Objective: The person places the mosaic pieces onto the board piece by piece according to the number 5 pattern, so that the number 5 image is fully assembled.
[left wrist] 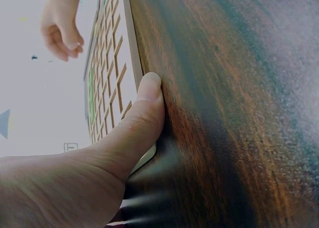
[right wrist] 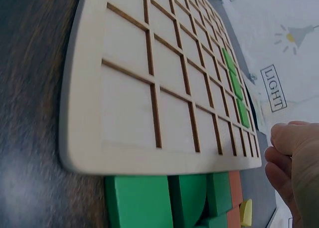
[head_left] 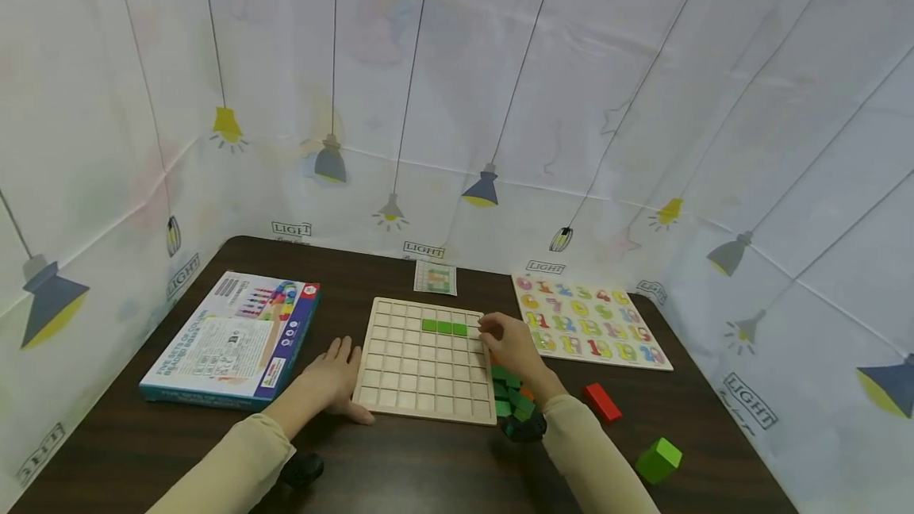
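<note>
A wooden grid board (head_left: 421, 375) lies flat on the dark table, with three green tiles (head_left: 444, 327) in a row in its second row from the far edge. My left hand (head_left: 334, 375) rests flat on the table at the board's near left corner, and its thumb (left wrist: 142, 113) presses against the board's edge (left wrist: 130, 53). My right hand (head_left: 503, 342) hovers at the board's right edge, just right of the green row. Its fingers (right wrist: 289, 155) are curled, and whether they pinch anything is hidden. A pile of green blocks (head_left: 512, 399) lies under the right wrist.
A colourful game box (head_left: 232, 339) lies left of the board. A number puzzle (head_left: 589, 321) sits to the right, and a small card (head_left: 435, 277) at the back. A red block (head_left: 602, 403) and a green cube (head_left: 658, 460) lie loose at the near right. Printed curtain walls enclose the table.
</note>
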The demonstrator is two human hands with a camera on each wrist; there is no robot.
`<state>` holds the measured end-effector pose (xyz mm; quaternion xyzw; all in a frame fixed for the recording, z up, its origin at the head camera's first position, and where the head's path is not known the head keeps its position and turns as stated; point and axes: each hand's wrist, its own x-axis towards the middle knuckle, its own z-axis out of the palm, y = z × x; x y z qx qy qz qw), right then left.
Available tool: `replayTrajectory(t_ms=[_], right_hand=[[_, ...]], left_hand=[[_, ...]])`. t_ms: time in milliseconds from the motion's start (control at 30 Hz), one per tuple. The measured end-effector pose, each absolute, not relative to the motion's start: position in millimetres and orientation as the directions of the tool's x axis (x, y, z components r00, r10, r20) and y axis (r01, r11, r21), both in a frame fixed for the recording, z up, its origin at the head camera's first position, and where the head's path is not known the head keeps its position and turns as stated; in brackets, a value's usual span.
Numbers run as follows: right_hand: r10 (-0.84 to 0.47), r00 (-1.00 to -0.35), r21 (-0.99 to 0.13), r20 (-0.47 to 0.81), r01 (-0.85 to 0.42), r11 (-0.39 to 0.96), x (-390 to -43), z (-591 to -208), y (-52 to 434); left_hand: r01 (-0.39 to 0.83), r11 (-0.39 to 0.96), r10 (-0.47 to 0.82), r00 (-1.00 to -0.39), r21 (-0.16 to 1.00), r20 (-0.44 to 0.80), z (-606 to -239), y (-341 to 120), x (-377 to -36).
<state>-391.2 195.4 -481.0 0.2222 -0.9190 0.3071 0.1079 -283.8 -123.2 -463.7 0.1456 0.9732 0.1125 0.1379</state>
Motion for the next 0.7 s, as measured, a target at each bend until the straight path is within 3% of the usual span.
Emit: replayTrajectory(t_ms=[700], right_hand=[[-0.345,-0.871,-0.517,0.349,-0.486,0.704,-374,-481,231]], left_hand=[[0.253,0.929,0.320,-0.916,0.270,-0.243,-463,-124,-282]])
